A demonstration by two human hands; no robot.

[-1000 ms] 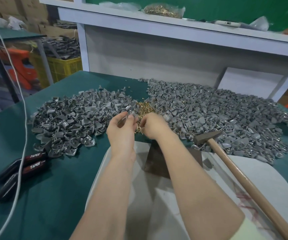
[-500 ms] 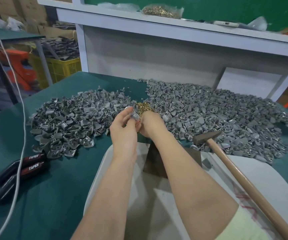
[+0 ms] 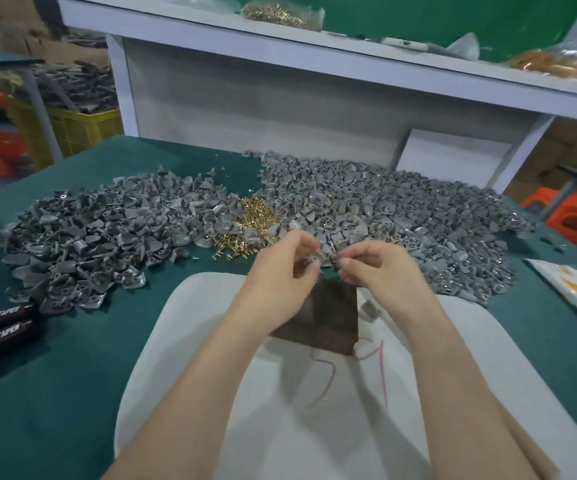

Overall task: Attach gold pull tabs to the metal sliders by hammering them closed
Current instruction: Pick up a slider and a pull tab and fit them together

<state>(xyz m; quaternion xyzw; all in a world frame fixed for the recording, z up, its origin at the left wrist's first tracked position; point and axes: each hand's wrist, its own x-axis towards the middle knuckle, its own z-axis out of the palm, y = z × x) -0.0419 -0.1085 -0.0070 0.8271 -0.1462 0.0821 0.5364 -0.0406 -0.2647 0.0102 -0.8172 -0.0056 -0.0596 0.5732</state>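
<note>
- Step in hand, as we judge it: fitting a tab to a slider, before any hammering. Both hands hover just above the dark block [image 3: 321,317], which sits on the white board [image 3: 193,341].
- Left hand [image 3: 280,271]: fingers pinching one grey slider [image 3: 312,260].
- Right hand [image 3: 380,268]: fingers pressed together in a pinch right at the slider's edge. The piece they hold is too small and blurred to read. We take it for a gold tab, unconfirmed.
- Stock: gold tabs [image 3: 252,220] lie heaped on the counter [image 3: 55,375] between two slider heaps [image 3: 100,237], just beyond the hands.
- Next move calls for seating the tab in the slider, laying the pair flat on the block, and freeing one hand for the hammer.
- Hammer not clearly seen. A brown strip [image 3: 526,445] under the right forearm may be its handle.
</note>
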